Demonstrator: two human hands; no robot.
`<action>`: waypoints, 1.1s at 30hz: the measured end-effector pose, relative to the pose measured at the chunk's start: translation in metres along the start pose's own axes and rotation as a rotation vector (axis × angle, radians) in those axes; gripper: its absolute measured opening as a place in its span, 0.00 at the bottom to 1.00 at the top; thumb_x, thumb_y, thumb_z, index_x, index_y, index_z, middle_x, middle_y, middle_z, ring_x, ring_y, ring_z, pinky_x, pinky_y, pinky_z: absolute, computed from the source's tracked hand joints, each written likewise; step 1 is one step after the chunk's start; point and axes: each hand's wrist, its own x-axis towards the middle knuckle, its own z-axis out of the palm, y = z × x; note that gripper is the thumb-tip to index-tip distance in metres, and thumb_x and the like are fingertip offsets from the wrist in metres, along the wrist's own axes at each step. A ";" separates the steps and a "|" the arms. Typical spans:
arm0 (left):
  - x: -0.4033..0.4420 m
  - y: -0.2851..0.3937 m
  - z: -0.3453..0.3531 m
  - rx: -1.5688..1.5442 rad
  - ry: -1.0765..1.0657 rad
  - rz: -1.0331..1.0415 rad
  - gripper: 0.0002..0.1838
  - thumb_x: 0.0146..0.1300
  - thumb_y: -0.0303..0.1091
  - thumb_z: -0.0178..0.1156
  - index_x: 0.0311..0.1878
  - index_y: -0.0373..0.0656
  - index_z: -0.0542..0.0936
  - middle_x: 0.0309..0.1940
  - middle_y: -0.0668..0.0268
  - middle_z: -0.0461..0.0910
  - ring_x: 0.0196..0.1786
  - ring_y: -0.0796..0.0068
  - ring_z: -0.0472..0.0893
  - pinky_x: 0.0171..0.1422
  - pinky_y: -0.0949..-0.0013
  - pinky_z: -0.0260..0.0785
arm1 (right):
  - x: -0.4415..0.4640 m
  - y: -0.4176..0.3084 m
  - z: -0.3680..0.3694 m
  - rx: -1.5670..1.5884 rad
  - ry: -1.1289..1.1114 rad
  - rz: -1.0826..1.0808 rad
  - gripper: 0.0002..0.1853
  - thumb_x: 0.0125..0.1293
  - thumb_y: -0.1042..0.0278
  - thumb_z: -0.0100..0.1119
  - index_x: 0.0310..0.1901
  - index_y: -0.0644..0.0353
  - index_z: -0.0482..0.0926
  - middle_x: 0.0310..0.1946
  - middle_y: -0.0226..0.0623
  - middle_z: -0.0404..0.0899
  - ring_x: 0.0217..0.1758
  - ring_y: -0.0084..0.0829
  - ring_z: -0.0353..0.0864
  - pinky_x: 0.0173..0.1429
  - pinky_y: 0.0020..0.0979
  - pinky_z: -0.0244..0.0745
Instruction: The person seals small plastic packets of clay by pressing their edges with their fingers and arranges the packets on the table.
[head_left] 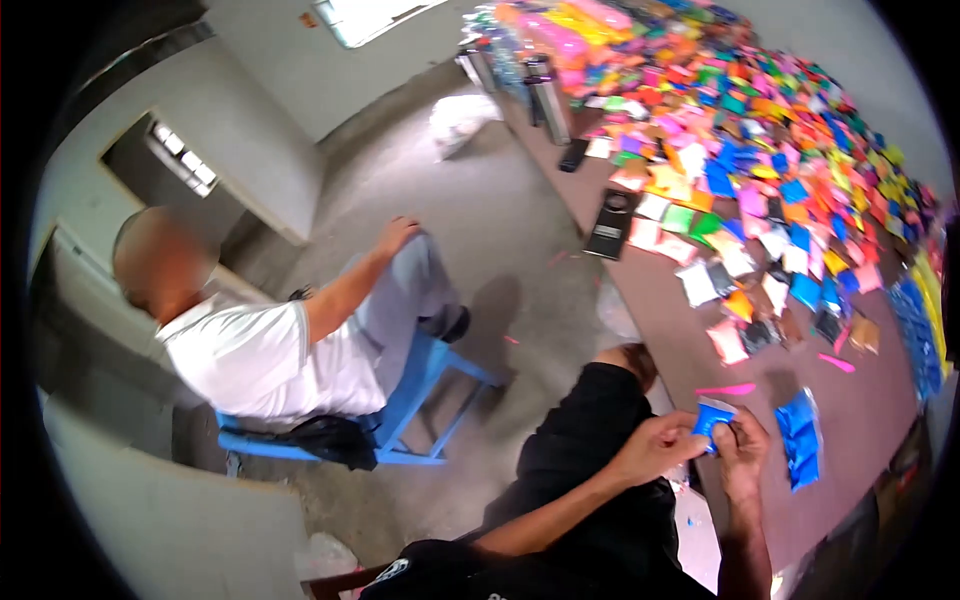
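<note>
1. Black clothing [470,575] of the camera wearer lies nearest, cut off by the bottom edge
2. Far left, a seated person [250,355] in a white shirt is on a blue chair [405,400], the face blurred out
3. Right of the middle, a black box [611,222] lies along the edge of the brown table [690,340]; its print is too small to read
4. Left hand [655,448] has thumb and finger drawn into a narrow pinch at the lower left of a small blue packet [711,420]
5. That packet is between the two hands, near the table's edge, its pale upper end showing; fingers cover its lower part
6. Right hand [743,445] grips the packet's right side, thumb against it; any fingers behind it are hidden
7. Just beside the right hand, blue packets in clear wrap [798,440] lie on the table
8. Beyond, a heap of coloured packets [740,130] spreads to the far right, blurred, many single packets hard to make out
</note>
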 end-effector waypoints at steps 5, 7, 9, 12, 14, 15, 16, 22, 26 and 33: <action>-0.006 0.006 -0.001 0.194 0.080 -0.025 0.10 0.72 0.30 0.64 0.52 0.37 0.80 0.33 0.74 0.78 0.34 0.88 0.74 0.38 0.80 0.66 | -0.005 -0.023 0.010 -0.030 -0.004 0.023 0.12 0.71 0.81 0.59 0.55 0.67 0.81 0.46 0.32 0.83 0.50 0.23 0.81 0.57 0.28 0.78; -0.009 0.008 0.000 0.242 0.072 -0.025 0.10 0.73 0.29 0.64 0.52 0.36 0.80 0.33 0.74 0.78 0.34 0.88 0.74 0.38 0.80 0.66 | -0.006 -0.029 0.011 -0.085 -0.017 0.083 0.10 0.72 0.78 0.60 0.53 0.66 0.81 0.45 0.32 0.83 0.47 0.21 0.81 0.52 0.26 0.79; -0.009 0.012 0.001 0.339 0.071 -0.086 0.10 0.73 0.28 0.63 0.53 0.35 0.79 0.36 0.73 0.79 0.38 0.86 0.77 0.44 0.78 0.70 | -0.006 -0.027 0.010 -0.077 -0.008 0.070 0.09 0.73 0.77 0.60 0.52 0.66 0.81 0.44 0.32 0.82 0.45 0.20 0.81 0.50 0.26 0.79; -0.006 0.022 0.011 0.118 0.044 0.011 0.12 0.73 0.27 0.63 0.55 0.35 0.78 0.41 0.71 0.80 0.44 0.84 0.78 0.51 0.76 0.72 | -0.005 -0.023 0.013 -0.068 0.023 0.033 0.07 0.73 0.76 0.62 0.49 0.66 0.82 0.41 0.31 0.82 0.43 0.19 0.80 0.48 0.25 0.78; -0.004 0.019 0.007 0.102 0.097 0.042 0.13 0.74 0.28 0.62 0.57 0.33 0.77 0.42 0.70 0.81 0.43 0.84 0.79 0.50 0.78 0.72 | -0.006 -0.012 0.011 -0.026 0.016 -0.014 0.07 0.71 0.79 0.63 0.49 0.66 0.82 0.40 0.31 0.82 0.42 0.19 0.80 0.47 0.24 0.78; -0.004 0.022 0.005 0.147 0.107 0.017 0.13 0.74 0.28 0.62 0.57 0.33 0.78 0.41 0.70 0.81 0.42 0.85 0.78 0.49 0.78 0.71 | -0.006 -0.017 0.014 -0.031 0.021 0.014 0.07 0.69 0.80 0.65 0.48 0.66 0.82 0.40 0.31 0.82 0.42 0.19 0.80 0.47 0.23 0.77; -0.003 0.027 0.004 0.193 0.117 -0.007 0.12 0.74 0.28 0.61 0.56 0.34 0.78 0.40 0.71 0.81 0.42 0.85 0.78 0.48 0.79 0.71 | -0.007 -0.016 0.014 -0.033 0.035 0.014 0.07 0.69 0.80 0.65 0.48 0.66 0.82 0.40 0.31 0.82 0.42 0.19 0.80 0.47 0.23 0.77; -0.003 0.022 0.009 0.244 0.177 0.064 0.07 0.74 0.28 0.62 0.47 0.34 0.79 0.35 0.71 0.80 0.36 0.88 0.76 0.42 0.80 0.69 | -0.007 -0.022 0.017 -0.126 -0.003 0.023 0.09 0.69 0.77 0.66 0.50 0.64 0.83 0.42 0.31 0.82 0.46 0.19 0.79 0.51 0.24 0.75; -0.003 0.031 0.014 0.273 0.185 0.052 0.07 0.74 0.28 0.62 0.48 0.34 0.80 0.35 0.70 0.81 0.37 0.87 0.77 0.43 0.80 0.70 | -0.007 -0.025 0.017 -0.064 0.007 0.028 0.09 0.69 0.76 0.66 0.50 0.64 0.84 0.43 0.33 0.83 0.46 0.21 0.80 0.51 0.26 0.76; -0.003 0.028 0.007 0.264 0.174 0.058 0.09 0.73 0.30 0.63 0.48 0.34 0.81 0.40 0.69 0.83 0.42 0.85 0.80 0.48 0.78 0.73 | -0.007 -0.024 0.017 -0.231 -0.008 -0.021 0.06 0.67 0.76 0.68 0.44 0.64 0.86 0.41 0.35 0.85 0.45 0.22 0.82 0.50 0.27 0.77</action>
